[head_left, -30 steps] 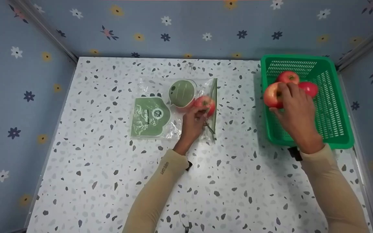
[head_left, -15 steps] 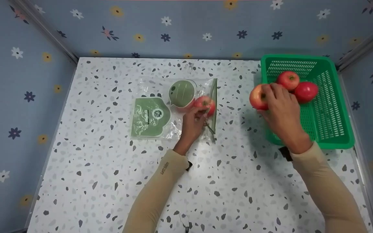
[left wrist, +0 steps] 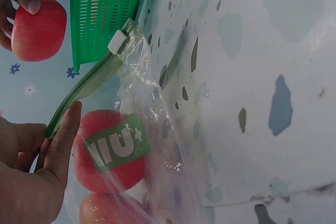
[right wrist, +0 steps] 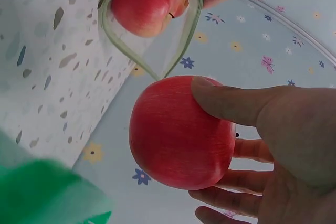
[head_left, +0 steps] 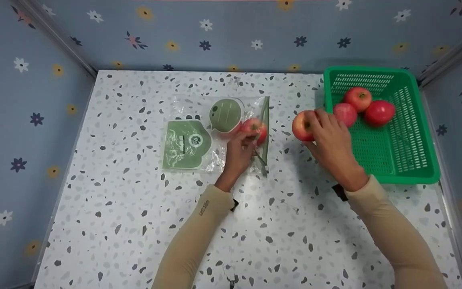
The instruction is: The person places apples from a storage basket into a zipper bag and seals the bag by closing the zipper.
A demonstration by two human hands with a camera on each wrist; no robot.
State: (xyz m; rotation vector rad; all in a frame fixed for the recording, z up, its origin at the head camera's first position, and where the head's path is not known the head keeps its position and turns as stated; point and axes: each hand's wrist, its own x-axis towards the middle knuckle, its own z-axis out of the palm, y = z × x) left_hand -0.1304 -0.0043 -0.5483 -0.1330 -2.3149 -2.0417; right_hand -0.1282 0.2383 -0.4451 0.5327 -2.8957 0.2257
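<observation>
A clear zip bag with green printed patches lies on the speckled table. Inside it, near its mouth, is a red apple; part of a second one shows behind. My left hand pinches the green zip edge, and in the right wrist view the mouth gapes. Between thumb and fingers, my right hand grips another apple above the table, just left of the green basket. A white slider sits at one end of the zip.
Three apples lie in the basket: one at the back, one at the right and one at the left. Flower-patterned panels border the table at the back and sides.
My right hand has lifted an apple out of the basket and carried it left toward the bag, uncovering another apple there. The left hand has stayed in place on the bag's edge.
</observation>
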